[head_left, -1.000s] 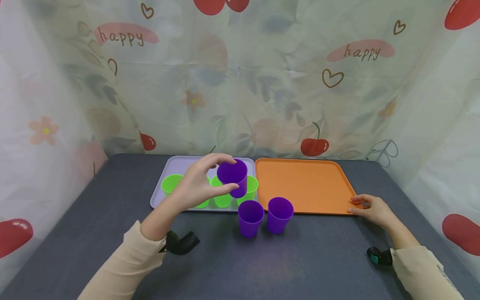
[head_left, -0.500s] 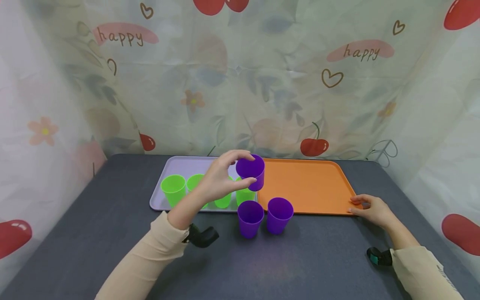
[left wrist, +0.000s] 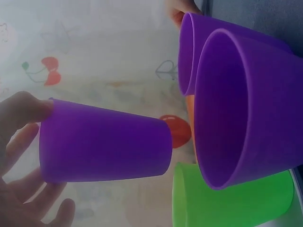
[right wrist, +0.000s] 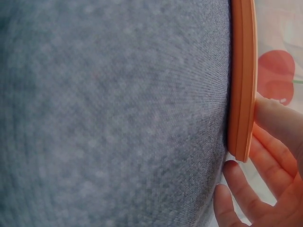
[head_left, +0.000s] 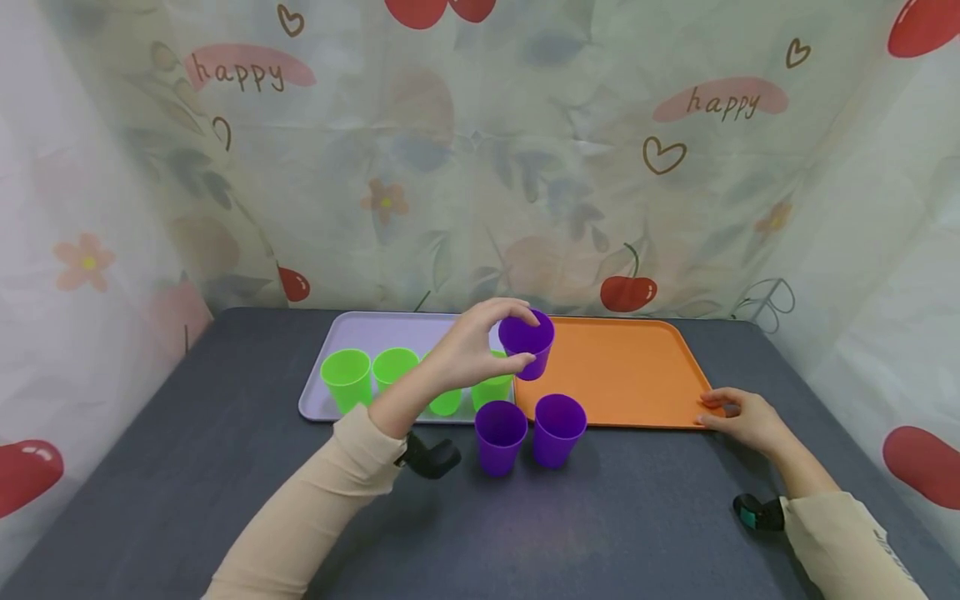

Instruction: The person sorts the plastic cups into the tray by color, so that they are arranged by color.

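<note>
My left hand (head_left: 468, 346) grips a purple plastic cup (head_left: 536, 348) near its rim, thumb on the near side and fingers on the far side. This cup is held upright in the air, overlapping the left end of an orange tray (head_left: 618, 367). In the left wrist view the held cup (left wrist: 106, 142) appears sideways, its base pointing towards the green cup (left wrist: 232, 196). At the orange tray's near right corner, my right hand (head_left: 750, 423) pinches the edge; the right wrist view shows the thumb on the tray's rim (right wrist: 244, 85).
Two purple cups, one left (head_left: 501, 442) and one right (head_left: 558, 433), stand on the dark table (head_left: 570, 533) before the trays. Several green cups stand in a row on a lavender tray (head_left: 360, 329), partly behind my left arm. A patterned curtain (head_left: 480, 167) hangs behind.
My left hand has carried the purple cup rightwards, from over the lavender tray to the orange tray's left end. My right hand has stayed at the orange tray's corner.
</note>
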{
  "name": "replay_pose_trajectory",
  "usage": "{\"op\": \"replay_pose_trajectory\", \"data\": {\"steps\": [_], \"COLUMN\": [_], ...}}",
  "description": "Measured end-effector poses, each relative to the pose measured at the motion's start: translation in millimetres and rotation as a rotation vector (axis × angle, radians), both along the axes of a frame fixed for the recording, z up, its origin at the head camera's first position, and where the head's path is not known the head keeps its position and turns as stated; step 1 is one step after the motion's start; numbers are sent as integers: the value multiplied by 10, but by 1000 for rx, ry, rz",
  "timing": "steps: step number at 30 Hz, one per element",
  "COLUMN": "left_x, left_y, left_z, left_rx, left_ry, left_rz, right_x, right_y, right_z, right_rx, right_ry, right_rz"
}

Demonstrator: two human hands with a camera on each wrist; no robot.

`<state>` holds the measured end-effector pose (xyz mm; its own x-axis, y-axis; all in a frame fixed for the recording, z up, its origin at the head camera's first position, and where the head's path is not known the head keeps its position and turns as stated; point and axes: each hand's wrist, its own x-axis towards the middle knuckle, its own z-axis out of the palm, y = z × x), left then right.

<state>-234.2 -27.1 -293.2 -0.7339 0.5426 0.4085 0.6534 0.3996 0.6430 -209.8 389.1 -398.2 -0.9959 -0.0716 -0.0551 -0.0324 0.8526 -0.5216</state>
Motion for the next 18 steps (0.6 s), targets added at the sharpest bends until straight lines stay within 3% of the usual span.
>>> {"op": "replay_pose_trajectory", "data": {"steps": [7,18], "left_x": [-106,-239], "left_y": [89,172], "left_z": [-8,-63], "left_rx": [-54,-170], "left_ry": [-8,-84], "left_rz": [-35,-61], "right_x": [-2,4], "right_y": [4,-7], "right_z": [-1,-14], "right_rx": [1,4], "right_ry": [4,9], "right_rz": [12,-11]}}
